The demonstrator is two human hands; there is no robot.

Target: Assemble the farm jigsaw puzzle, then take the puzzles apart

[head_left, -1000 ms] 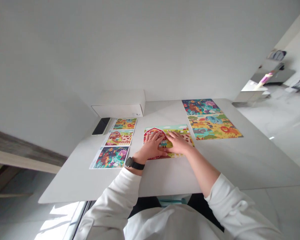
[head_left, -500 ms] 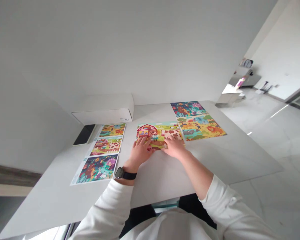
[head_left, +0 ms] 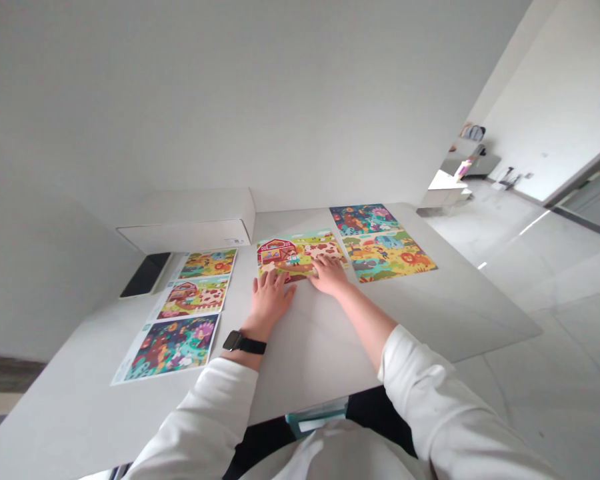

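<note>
A colourful farm picture, with a red barn and a spotted cow, lies flat at the middle of the table. My left hand rests palm down at its near left edge, fingers spread, fingertips over the border. My right hand lies flat with its fingers across the near right part of the picture, covering some of it. Just right of it is a yellow safari picture with a lion, and beyond that a dark blue night-animal picture.
A printed sheet with three smaller pictures lies on the left of the table. Behind it are a black-screened phone and a long white box against the wall. Tiled floor shows at right.
The farm picture has slid away from me, level with the safari picture. My left hand has drawn back toward its near edge. The view has shifted slightly right.
</note>
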